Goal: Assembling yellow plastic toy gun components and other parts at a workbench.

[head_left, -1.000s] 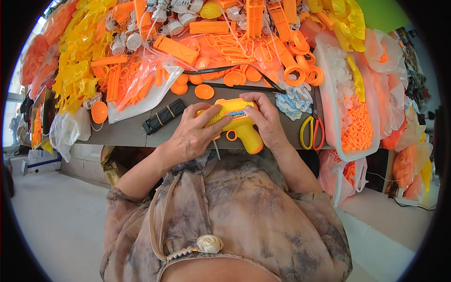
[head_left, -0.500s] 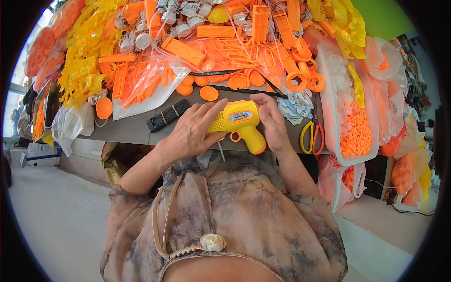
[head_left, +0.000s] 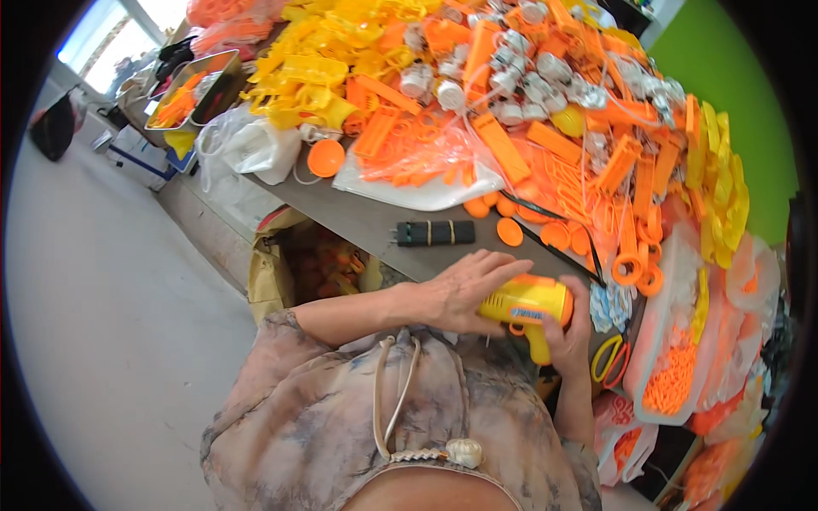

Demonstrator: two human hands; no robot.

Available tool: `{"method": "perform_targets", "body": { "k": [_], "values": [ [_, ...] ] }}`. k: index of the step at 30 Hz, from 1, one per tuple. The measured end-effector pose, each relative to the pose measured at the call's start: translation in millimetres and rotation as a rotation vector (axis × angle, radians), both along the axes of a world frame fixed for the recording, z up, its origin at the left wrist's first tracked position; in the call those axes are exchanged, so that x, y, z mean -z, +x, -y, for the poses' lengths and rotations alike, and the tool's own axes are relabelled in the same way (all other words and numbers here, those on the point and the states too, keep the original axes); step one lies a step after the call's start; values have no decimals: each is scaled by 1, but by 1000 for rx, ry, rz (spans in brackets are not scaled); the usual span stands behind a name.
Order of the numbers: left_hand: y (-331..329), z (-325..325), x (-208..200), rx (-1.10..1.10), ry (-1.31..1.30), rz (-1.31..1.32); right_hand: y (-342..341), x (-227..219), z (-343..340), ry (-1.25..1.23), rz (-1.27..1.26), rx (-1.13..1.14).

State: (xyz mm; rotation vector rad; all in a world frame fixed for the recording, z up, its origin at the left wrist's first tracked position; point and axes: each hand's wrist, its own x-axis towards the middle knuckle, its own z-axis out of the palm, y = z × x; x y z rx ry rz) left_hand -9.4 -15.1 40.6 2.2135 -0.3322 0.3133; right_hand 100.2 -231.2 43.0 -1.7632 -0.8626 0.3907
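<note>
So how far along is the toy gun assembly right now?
One yellow toy gun looks closed up, with its orange grip attached. Both hands, left hand and right hand, are holding it at the table edge. The heap of loose orange and yellow parts remains unassembled.

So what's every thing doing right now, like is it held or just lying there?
Yellow toy gun: held in both hands, grip pointing down.
Left hand: lying over the gun's rear.
Right hand: wrapped round its front and grip.
Black block: lying flat on the table, untouched.
Yellow scissors: lying at the table edge, blades hidden.
Clear bag of orange parts: lying flat on the table.
Orange discs: loose on the table.
</note>
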Motion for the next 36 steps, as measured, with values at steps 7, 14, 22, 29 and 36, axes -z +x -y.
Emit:
{"method": "perform_targets", "body": {
  "k": [7, 14, 22, 29, 36],
  "values": [
    [-9, -9, -28, 155, -157, -312, -25, -15, -28, 37, 360, -320],
    [-52, -35, -27, -27, -209, -366, -38, -12, -73, 66, 338, -453],
    [-132, -78, -6, -290, -499, -593, -59, 2, -130, 35, 192, -647],
    [-228, -150, 117, -1046, -1010, -796, -48, 4, -114, -68, 90, -686],
    [-226, -182, 193, -1246, -138, -740, -46, 18, -102, -48, -66, -564]
  ]
}}
